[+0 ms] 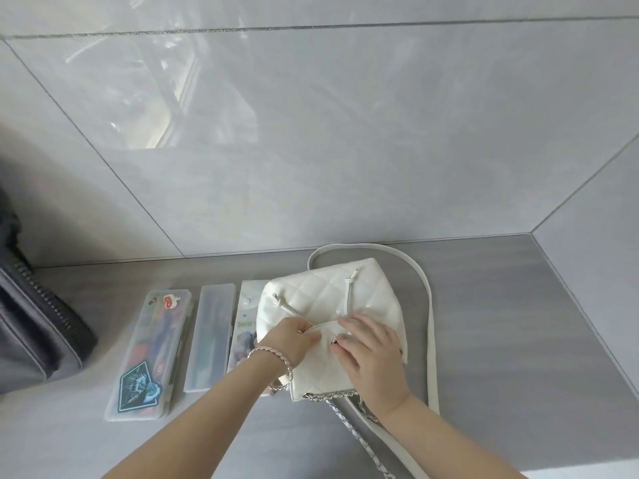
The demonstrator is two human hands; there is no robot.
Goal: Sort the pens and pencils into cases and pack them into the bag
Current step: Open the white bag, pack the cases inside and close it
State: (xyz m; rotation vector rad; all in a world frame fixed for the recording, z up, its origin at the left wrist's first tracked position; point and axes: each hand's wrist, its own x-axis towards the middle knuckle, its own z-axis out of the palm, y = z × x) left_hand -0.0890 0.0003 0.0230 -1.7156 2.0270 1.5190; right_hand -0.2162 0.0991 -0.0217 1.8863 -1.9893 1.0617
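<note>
**Bag (332, 292) flap worked at the snap, cases wait beside it**

Left hand (294, 340): fingers curled, pinching the flap (323, 335) edge. Right hand (370, 361): fingers straight and spread, lying flat on the flap right by the metal snap (334, 347). It is probably steadying the bag while the other hand works the flap (opening or closing, cannot tell). Bracelet (273, 354) on the left wrist.

The bag lies flat on the counter (518, 323). Its strap (430, 323) loops round the far and right sides, and its chain (349, 423) trails toward the person.

Just left of the bag, three cases lie side by side. They are the sticker case (152, 354), the clear case (211, 337) and the pouch (246, 326), whose right edge the bag hides. The two boxes look shut with pens inside. Sorting seems done and packing not; the row likely sits close for a short reach.

The counter is matte grey and set in a corner of glossy grey wall tiles (345, 150). A dark zip bag (31, 333) is at the left edge.
</note>
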